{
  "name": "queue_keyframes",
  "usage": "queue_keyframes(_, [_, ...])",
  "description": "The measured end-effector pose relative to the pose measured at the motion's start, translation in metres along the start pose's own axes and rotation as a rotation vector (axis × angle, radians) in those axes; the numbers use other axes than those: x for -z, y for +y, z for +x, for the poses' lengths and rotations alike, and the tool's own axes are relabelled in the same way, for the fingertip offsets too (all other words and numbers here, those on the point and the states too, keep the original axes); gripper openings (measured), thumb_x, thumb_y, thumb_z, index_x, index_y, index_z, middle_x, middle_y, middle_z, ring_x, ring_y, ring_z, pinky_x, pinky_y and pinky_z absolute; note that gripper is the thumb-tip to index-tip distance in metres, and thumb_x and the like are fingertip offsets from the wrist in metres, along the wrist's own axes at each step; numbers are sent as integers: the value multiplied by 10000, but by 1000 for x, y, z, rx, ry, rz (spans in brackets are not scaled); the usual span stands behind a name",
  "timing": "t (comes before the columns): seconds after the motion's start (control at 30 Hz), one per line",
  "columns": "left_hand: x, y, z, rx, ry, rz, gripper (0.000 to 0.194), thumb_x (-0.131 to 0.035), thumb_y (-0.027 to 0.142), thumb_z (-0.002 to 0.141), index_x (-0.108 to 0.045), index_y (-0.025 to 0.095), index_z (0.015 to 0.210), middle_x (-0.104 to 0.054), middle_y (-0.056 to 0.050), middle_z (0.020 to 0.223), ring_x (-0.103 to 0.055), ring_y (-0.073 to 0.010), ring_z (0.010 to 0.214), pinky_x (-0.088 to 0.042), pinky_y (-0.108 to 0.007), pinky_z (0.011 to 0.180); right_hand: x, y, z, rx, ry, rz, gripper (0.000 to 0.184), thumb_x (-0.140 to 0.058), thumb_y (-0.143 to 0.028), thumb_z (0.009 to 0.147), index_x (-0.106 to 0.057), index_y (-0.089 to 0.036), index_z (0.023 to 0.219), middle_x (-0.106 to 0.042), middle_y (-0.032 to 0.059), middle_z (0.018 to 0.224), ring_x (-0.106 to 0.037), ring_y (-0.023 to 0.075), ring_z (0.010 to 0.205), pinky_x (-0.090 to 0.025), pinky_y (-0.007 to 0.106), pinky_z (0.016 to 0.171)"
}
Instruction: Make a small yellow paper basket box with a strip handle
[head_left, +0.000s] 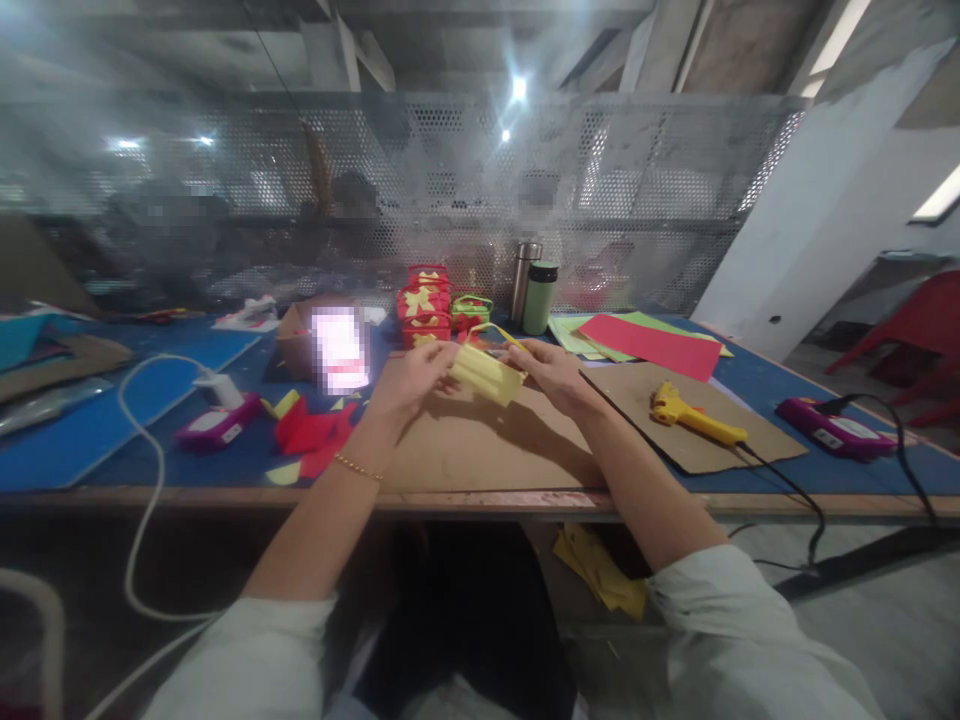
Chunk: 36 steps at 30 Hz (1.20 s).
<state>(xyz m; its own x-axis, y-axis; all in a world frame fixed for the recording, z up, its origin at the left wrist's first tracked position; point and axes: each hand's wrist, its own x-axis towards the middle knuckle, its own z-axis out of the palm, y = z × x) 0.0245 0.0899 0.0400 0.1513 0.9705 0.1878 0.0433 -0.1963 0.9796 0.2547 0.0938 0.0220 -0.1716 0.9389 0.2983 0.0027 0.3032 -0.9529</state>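
Observation:
Above the cardboard mat, my left hand grips one end of a small folded yellow paper box. At the other end of it, my right hand has its fingers closed around the corner and a thin yellow paper strip. That strip arches over the box like a handle. Whether both its ends are attached is hidden by my fingers. Behind my hands stands a stack of red paper boxes with yellow bows, beside a green paper basket.
A yellow glue gun lies on cardboard at right, its cord running off the table. Purple power strips sit on both sides. Red paper scraps and a lit phone are at left. A green bottle stands behind, near coloured sheets.

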Motion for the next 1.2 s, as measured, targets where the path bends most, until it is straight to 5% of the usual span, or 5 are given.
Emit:
queue_keyframes(0.37, [8,-10,2,-18,-223,159,337,-801,271,823,-777,165,1141,-749,-62,852,-633,-120,646,-446,-220,567,-7,2,-1,31,-109,20,569,-856,-652,732,-739,-192,1048,-769,52,952,-724,172,849,-611,324,811])
queue_keyframes(0.57, [7,-7,4,16,-120,43,162,-804,230,803,-792,135,933,-741,-80,839,-642,-125,654,-433,-204,519,1,-6,0,113,2,-9,609,-774,-717,791,-731,-204,1117,-775,70,1060,-721,194,970,-593,353,932])
queue_keyframes(0.73, [13,-9,15,111,27,-291,220,-836,214,808,-738,125,984,-750,-78,913,-693,-146,680,-555,-237,551,9,-2,5,27,163,-107,604,-606,-761,903,-722,-183,1035,-774,104,1076,-728,185,924,-577,263,737])
queue_keyframes(0.9, [16,-15,22,178,140,-431,160,-793,138,837,-721,99,974,-753,-101,886,-727,-191,707,-628,-307,597,3,6,6,-31,136,-176,420,-644,-586,969,-713,-172,979,-762,101,1022,-706,147,821,-520,201,606])
queue_keyframes(1.2, [12,-22,22,139,1,-379,274,-842,132,792,-698,109,1024,-747,-130,1035,-755,-245,906,-666,-347,709,-4,9,5,-135,2,-31,253,-721,-395,964,-688,-170,1076,-762,107,1051,-729,131,706,-565,202,542])
